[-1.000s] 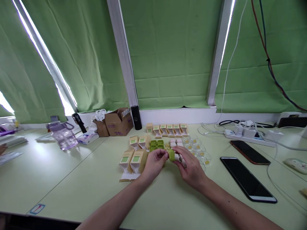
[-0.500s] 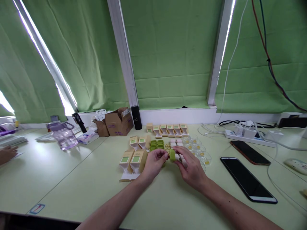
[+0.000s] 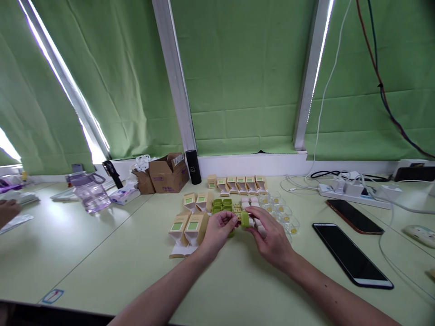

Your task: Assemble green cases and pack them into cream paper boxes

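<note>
My right hand [image 3: 272, 237] grips a small green square case [image 3: 244, 219] between thumb and fingers, just above the table. My left hand [image 3: 217, 232] is closed in a pinch close to the left side of the case; what lies between its fingertips is too small to make out. Behind the hands stand rows of green square cases [image 3: 222, 203], small yellow pieces [image 3: 237, 207] and white-pink blocks [image 3: 249, 200], partly hidden by my fingers. Clear domed covers with yellow centres [image 3: 280, 208] lie right of them. Open kraft boxes with green labels [image 3: 197, 226] stand left of my left hand.
More kraft boxes [image 3: 241, 184] line the back. Two phones [image 3: 351, 253], a power strip [image 3: 353, 194] and cables lie at right. A cardboard box [image 3: 168, 174], black cylinder [image 3: 193, 167] and water bottle [image 3: 90, 192] stand at back left. Another person's hand [image 3: 7, 212] shows at far left.
My hands and the green case stay almost in place, with only a tiny shift. The other person's hand at far left has moved up and left, uncovering a white packet.
</note>
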Motion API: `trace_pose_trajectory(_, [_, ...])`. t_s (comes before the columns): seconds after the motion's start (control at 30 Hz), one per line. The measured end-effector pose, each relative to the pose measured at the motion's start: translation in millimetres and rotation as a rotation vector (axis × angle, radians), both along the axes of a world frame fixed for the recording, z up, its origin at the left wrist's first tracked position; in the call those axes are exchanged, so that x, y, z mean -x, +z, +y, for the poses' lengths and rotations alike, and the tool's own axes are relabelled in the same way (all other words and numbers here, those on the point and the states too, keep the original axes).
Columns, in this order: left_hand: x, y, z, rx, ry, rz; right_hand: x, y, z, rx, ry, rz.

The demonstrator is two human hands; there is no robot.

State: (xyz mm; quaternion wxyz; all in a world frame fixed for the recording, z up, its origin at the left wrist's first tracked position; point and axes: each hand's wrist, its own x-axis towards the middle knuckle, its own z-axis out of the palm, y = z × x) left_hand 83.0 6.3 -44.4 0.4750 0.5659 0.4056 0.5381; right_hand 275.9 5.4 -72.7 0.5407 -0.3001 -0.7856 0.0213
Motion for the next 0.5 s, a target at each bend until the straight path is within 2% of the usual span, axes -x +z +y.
trace_pose_trajectory(0.5, [4.4,-7.1,4.4,0.042,-0.038,-0.083,0.0,3.0,-1.3,0.005,-0.018,0.02])
